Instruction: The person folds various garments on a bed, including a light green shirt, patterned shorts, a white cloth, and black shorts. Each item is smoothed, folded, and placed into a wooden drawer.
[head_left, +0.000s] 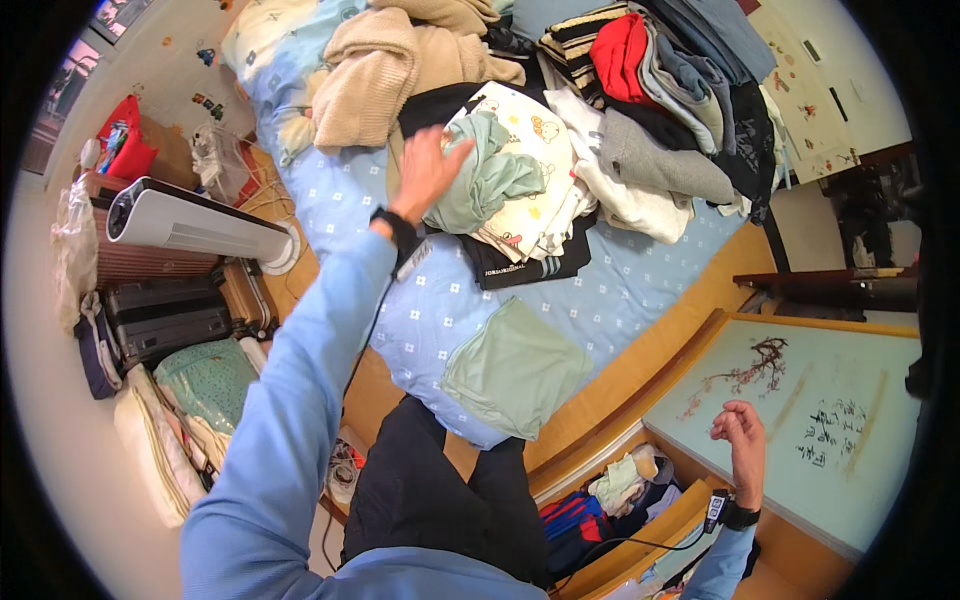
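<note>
My left hand (431, 169) reaches over the bed with thumb and fingers apart, at the left edge of a crumpled pale green garment (491, 176). I cannot tell whether it touches the cloth. That garment rests on cream printed clothes (551, 131), which overlap a folded black garment (525, 271). Nearer to me, a pale green cloth (517, 367) lies flat, folded into a rough square at the bed's edge. My right hand (742, 442) is raised beside the wardrobe's glass door (795, 405), its fingers loosely curled around nothing visible.
A drawer (671, 517) holding clothes (577, 517) stands open at my right. Beige fleece (367, 82) and piled garments (660, 150) cover the far side of the bed (420, 300). On the left stand a white tower appliance (202, 225) and a dark suitcase (169, 319).
</note>
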